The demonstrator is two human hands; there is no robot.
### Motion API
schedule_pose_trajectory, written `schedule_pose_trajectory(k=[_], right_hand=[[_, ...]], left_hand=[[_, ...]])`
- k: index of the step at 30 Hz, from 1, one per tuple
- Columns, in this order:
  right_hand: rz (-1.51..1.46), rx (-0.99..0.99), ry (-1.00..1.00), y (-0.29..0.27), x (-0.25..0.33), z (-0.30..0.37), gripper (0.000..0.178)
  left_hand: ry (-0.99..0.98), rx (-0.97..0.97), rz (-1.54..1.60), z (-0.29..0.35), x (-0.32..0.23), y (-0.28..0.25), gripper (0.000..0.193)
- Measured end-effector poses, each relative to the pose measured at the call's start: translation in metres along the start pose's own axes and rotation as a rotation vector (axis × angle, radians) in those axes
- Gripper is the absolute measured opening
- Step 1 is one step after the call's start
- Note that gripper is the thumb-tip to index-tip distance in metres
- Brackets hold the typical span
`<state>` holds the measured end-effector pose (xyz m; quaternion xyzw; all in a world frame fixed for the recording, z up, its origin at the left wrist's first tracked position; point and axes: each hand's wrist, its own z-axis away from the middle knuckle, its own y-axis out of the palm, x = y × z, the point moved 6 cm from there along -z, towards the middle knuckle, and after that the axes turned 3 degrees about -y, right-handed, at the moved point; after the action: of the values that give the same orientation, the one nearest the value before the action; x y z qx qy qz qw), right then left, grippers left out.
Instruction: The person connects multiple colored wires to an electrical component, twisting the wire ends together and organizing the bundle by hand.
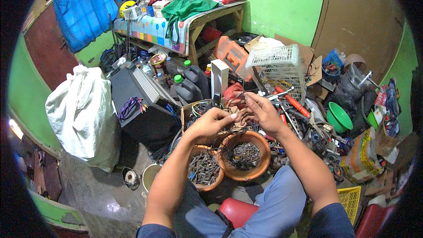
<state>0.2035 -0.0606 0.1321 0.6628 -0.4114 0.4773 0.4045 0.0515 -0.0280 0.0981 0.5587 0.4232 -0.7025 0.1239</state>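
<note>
Both my hands are raised together over two orange-brown bowls. My left hand [211, 122], thumb pointing right, pinches a thin dark wire [238, 96]. The fingers of my right hand [263, 113] are also closed on the wire, a little higher. Loose strands loop above and between the hands; where they end is hard to make out. Below sits the right bowl [245, 176], filled with small dark pieces. The left bowl [208, 188] holds similar short dark pieces and is partly covered by my left forearm. Behind the hands, a cardboard box [187, 117] contains tangled coloured wires.
A black-and-grey boxy case [132, 90] and white sack [81, 114] stand left. Black jugs [187, 89] are beyond the box. At right lie metal tools, a white wire basket [275, 57], a green bowl [338, 117] and a taped carton [361, 158]. A cluttered table [194, 22] stands behind.
</note>
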Motion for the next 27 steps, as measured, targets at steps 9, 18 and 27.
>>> schedule_pose_trajectory(k=[9, 18, 27], right_hand=[[-0.252, -0.600, -0.384, -0.087, 0.017, 0.004, 0.021], [-0.098, -0.824, -0.296, -0.178, 0.003, 0.038, 0.022], [0.945, -0.270, -0.136, -0.093, -0.022, 0.013, 0.038]], left_hand=[[-0.133, -0.226, -0.261, -0.001, 0.034, -0.048, 0.042], [-0.379, -0.840, -0.133, 0.048, 0.123, -0.144, 0.048], [0.093, -0.361, -0.103, -0.007, 0.035, -0.053, 0.033]])
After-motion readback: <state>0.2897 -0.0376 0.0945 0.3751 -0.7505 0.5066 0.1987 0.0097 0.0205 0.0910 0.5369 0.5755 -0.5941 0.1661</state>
